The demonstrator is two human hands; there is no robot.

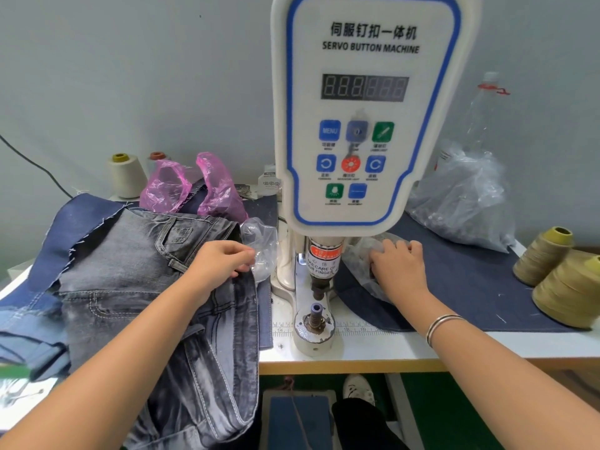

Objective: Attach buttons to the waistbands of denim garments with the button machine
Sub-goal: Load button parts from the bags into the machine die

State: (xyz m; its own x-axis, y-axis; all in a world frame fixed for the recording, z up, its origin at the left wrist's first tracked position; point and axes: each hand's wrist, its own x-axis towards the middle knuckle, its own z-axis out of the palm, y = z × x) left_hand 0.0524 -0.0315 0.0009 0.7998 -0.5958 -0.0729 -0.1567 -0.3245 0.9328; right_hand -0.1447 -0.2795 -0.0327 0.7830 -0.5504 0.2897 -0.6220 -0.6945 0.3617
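The right hand has its fingers curled down into a small clear plastic bag lying just right of the machine's post; I'd say they are fishing for a button there, though whether anything is pinched yet I cannot tell, as the fingertips are buried in the plastic. The left hand pinches the top edge of the grey denim garment, thumb and fingers closed on what looks like the waistband, so it is ready to swing under the punch once the button is loaded.

The garment lies over the table's left part, its legs spilling off the front edge toward the person. The servo button machine stands at the middle of the table, its lower die bare near the front edge; nothing is seated on it, so this garment's button is not yet set.

Farther out, a bigger clear bag sits toward the back right, likely the bulk stock, with thread cones at the right edge. A foot pedal waits below.
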